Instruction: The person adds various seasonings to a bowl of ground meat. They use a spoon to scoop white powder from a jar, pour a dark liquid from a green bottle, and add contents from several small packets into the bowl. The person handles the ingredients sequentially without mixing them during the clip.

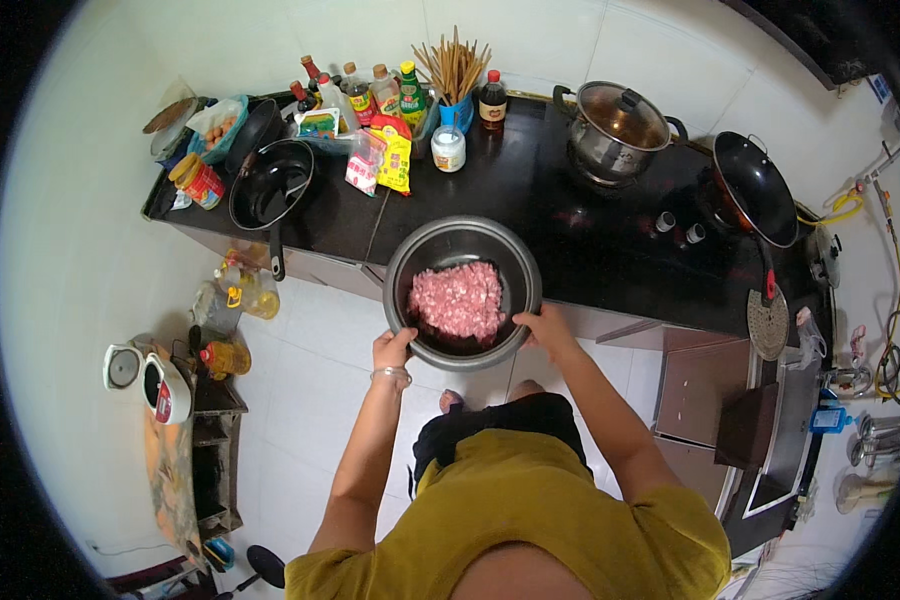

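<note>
Between my hands is a dark round metal bowl (pixel 410 262) at the front edge of the black counter. Pink minced meat (pixel 457 300) lies in a mound in its bottom. My left hand (pixel 394 346) grips the near-left rim, thumb on top and the other fingers hidden beneath; a bracelet circles that wrist. At the near-right rim, my right hand (pixel 542 326) holds the bowl the same way. Whether the bowl's far part rests on the counter or hovers above it, I cannot tell.
The black counter (pixel 560 235) carries a lidded steel pot (pixel 610 138) and a wok (pixel 758 190) on the right. Seasoning bottles (pixel 385 92), a white-lidded jar (pixel 448 150), a yellow packet (pixel 394 160) and a frying pan (pixel 270 185) stand toward the left. A rice cooker (pixel 165 390) sits at far left.
</note>
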### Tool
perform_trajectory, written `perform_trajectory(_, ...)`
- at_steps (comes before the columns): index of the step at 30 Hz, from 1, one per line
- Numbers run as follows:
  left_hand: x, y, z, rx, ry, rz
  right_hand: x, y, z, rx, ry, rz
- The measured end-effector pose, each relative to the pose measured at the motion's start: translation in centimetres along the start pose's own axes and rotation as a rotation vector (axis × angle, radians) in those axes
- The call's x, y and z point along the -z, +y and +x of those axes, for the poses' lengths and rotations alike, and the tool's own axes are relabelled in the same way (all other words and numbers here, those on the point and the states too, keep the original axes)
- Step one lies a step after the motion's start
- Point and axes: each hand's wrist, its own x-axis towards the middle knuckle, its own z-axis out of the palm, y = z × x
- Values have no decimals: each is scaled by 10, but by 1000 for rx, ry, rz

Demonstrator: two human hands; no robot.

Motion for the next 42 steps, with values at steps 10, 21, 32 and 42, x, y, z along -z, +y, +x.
perform_trajectory(10, -33, 17, 112, 53, 56, -4, -13, -34, 108, -13, 30, 0)
perform_trajectory(21, -27, 9, 179, 12, 14, 53, -24, -47, 153, 29, -14, -72)
perform_trajectory(32, -13, 45, 175, 85, -141, 288, -18, -62, 138, 490, 222, -603)
perform_trajectory(42, 10, 73, 244, -491, -223, 439, -60, -170, 215, 592, 335, -507)
